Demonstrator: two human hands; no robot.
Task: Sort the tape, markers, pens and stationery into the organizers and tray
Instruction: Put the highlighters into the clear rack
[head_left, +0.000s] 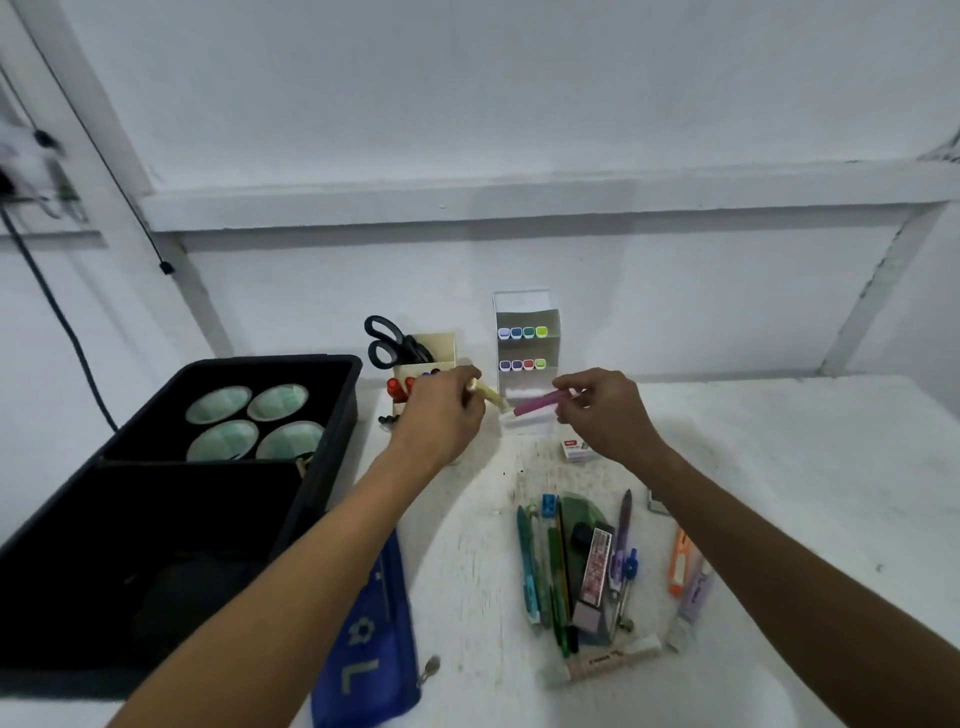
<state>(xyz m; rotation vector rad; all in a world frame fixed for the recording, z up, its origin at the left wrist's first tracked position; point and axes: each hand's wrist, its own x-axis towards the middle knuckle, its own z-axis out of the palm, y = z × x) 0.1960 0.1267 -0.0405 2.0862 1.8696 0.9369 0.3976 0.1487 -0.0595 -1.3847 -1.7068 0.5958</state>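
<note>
Pink marker (537, 404) pinched in right hand (602, 415), just before rack (525, 353); yellow marker (488, 395) pinched in left hand (447, 415) beside it. Could miss slot, tipping light rack, if pushed askew.

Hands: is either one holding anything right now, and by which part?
Both. The left hand grips a pale yellow marker at its rear end. The right hand pinches a pink marker at the end nearer that hand.

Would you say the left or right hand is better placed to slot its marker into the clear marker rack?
Probably the right hand: its pink marker already lies just before the rack.
</note>
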